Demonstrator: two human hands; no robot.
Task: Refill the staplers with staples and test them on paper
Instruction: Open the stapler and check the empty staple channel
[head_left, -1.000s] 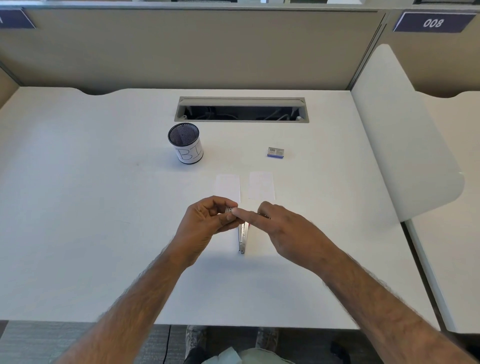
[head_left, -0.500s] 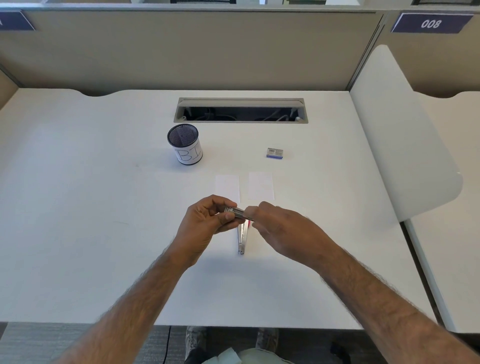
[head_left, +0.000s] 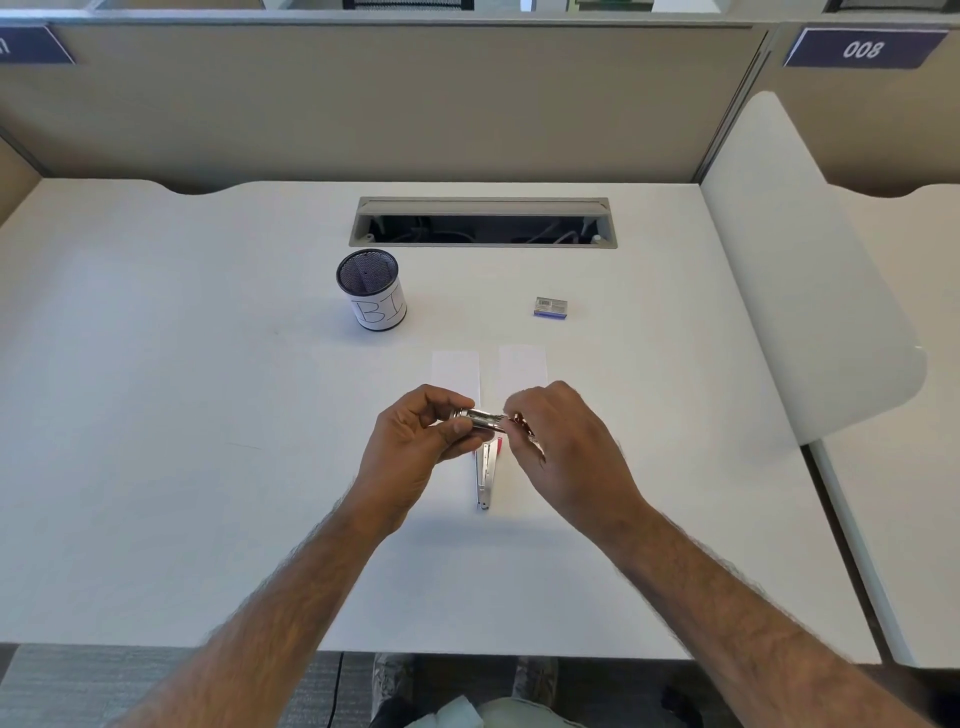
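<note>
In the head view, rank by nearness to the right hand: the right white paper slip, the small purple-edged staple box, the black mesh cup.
1. The right white paper slip, just beyond the right hand.
2. The small staple box, farther back.
3. The black mesh cup, far back-left.

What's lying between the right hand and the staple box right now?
Head view: only the right paper slip lies between right hand and staple box.
</note>
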